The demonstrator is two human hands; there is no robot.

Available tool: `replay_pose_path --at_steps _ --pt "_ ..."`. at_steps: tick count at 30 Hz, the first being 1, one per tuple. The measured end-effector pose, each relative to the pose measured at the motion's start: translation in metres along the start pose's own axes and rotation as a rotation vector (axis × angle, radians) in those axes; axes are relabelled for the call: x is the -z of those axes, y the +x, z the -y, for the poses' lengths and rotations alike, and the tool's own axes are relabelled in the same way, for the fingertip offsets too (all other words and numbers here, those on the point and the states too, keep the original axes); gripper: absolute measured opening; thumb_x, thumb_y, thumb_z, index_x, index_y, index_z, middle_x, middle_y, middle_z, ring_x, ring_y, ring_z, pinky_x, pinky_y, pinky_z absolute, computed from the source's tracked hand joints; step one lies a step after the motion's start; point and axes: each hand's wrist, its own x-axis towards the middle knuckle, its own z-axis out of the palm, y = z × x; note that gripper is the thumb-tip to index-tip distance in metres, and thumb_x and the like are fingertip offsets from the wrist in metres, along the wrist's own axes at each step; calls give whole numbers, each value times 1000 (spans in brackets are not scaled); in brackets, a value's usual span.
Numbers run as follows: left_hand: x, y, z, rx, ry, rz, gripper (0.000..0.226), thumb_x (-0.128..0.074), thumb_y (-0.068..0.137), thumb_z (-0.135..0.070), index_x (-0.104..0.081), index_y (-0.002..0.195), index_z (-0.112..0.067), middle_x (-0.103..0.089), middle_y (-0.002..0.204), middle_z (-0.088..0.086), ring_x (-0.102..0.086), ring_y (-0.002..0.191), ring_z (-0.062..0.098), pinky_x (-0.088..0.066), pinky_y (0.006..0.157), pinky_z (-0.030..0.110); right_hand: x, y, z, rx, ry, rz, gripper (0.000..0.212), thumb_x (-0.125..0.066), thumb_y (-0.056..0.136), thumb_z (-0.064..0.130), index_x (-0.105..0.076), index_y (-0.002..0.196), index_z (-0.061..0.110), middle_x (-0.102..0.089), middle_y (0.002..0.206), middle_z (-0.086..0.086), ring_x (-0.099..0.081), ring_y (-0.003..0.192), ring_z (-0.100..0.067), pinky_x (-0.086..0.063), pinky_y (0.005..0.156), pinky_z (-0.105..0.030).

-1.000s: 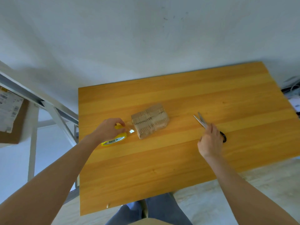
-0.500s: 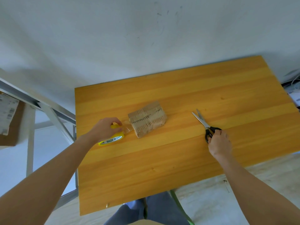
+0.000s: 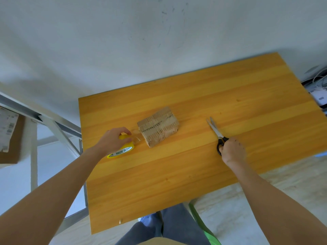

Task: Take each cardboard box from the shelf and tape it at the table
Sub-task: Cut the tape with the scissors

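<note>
Your right hand (image 3: 232,150) curls round the black handles of the scissors (image 3: 216,131), which are low over the table (image 3: 177,191) at three o'clock of the box, blades slightly apart. Your left hand (image 3: 113,141) grips the yellow tape roll (image 3: 123,149) at eight o'clock, and a clear strip (image 3: 137,137) runs to the cardboard box (image 3: 158,129) at mid-table. Hold the strip tense, cut close to the box, then press the end flat.

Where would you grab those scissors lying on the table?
By the black handle loops, coming from the near side: the scissors lie flat on the table, blades pointing away, loops toward the person, where the right hand grips them.
</note>
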Motion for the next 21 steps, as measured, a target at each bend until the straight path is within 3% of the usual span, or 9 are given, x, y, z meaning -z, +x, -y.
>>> replay_pose_path --at_steps 4,6,8,13,16,21 --pt "-1 -1 1 4 2 -5 23 -62 91 -37 -63 112 -25 -60 123 2 -50 117 23 -36 84 32 8 -17 9 9 406 121 24 -60 95 20 -53 105 -1 -56 88 -14 -53 71 -27 -41 58 -35" --pt "-1 0 2 8 0 -2 23 -63 91 -37 -63 111 -26 -60 125 3 -50 118 23 -36 84 31 16 -35 18 76 618 177 17 -67 91 18 -57 95 5 -58 83 -11 -53 69 -25 -41 58 -32" --pt "0 0 2 9 -3 4 21 -63 91 -37 -63 109 -27 -59 126 3 -50 117 23 -36 84 31 26 -55 30 154 755 250 25 -76 85 27 -57 92 12 -57 80 -3 -54 70 -17 -40 56 -23" --pt "2 2 1 11 -17 18 20 -65 90 -37 -64 107 -27 -59 125 4 -51 117 23 -39 85 33 29 -91 65 342 782 542 36 -73 84 37 -47 79 14 -40 62 3 -42 56 -13 -33 54 -18" --pt "2 1 1 7 -22 18 22 -65 89 -36 -65 108 -24 -60 125 5 -51 117 25 -39 85 33 19 -109 81 423 706 697 51 -72 79 53 -45 80 10 -37 59 2 -38 52 -12 -33 54 -17" --pt "2 -1 1 14 -72 19 25 -65 90 -34 -65 111 -21 -58 127 6 -49 119 27 -39 88 33 6 -127 96 409 613 805 73 -67 62 80 -47 88 15 -46 78 -7 -47 73 -18 -41 76 -30"
